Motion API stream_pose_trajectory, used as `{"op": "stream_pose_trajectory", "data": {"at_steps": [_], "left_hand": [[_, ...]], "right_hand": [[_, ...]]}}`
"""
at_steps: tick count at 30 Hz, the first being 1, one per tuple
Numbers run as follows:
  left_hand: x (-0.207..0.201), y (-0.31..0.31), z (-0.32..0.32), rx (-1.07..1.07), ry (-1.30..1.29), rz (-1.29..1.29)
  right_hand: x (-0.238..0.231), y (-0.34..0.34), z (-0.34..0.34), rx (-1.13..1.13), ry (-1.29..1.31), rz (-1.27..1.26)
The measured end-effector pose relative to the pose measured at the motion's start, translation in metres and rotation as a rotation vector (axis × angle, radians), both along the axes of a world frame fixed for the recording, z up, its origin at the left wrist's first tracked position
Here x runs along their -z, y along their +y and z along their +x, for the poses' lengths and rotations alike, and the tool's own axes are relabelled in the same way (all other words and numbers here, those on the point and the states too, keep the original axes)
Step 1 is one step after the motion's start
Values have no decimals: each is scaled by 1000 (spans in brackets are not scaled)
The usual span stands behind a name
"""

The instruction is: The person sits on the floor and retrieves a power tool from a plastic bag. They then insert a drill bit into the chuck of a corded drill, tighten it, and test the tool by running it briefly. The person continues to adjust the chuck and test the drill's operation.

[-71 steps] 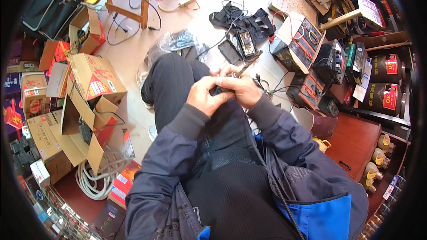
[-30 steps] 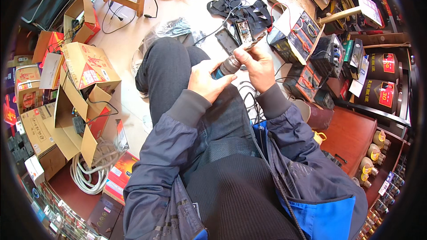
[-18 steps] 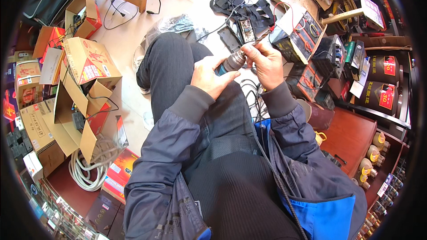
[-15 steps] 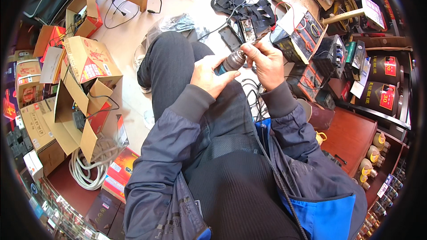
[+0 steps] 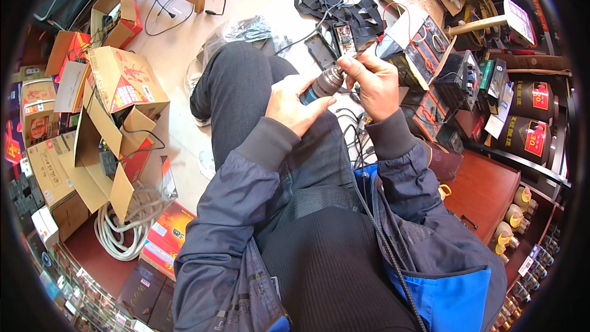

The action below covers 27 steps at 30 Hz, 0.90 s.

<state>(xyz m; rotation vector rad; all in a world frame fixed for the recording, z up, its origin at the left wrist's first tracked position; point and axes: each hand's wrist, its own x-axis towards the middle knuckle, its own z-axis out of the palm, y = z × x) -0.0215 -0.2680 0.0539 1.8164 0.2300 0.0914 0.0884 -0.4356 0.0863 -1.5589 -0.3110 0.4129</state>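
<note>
Above my lap, my left hand [image 5: 290, 103] is wrapped round the front of a power drill [image 5: 329, 80]. Its dark metal chuck points up and to the right, and a bit of teal body shows behind it. The rest of the drill is hidden by the palm. My right hand [image 5: 376, 83] is closed in a pinch by the chuck's nose, thumb against the fingers; what they hold is too small to tell. Just beyond the hands lie an opened black case [image 5: 321, 52] and a part with an exposed circuit board [image 5: 345, 40].
Open cardboard boxes [image 5: 126, 80] and a coil of pale hose [image 5: 117, 240] crowd the left. Black straps [image 5: 367, 17] and cables lie on the floor ahead. To the right stand a battery-like box [image 5: 424, 43], a hammer [image 5: 476, 26] and a red-brown surface [image 5: 485, 175].
My right hand has shifted slightly to the right, its thumb still by the chuck. The left hand keeps its grip on the drill, and the whole view has moved a little.
</note>
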Motion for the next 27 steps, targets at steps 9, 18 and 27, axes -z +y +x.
{"op": "stream_pose_trajectory", "data": {"at_steps": [9, 18, 27], "left_hand": [[-9, 17, 11, -95, -27, -336], [-56, 111, 35, -249, -229, -1084], [-74, 132, -1, -225, -480, -1473]], "right_hand": [[14, -15, 8, -274, 257, 74], [31, 34, -25, -477, -225, -127], [16, 72, -26, -200, -558, -97]]}}
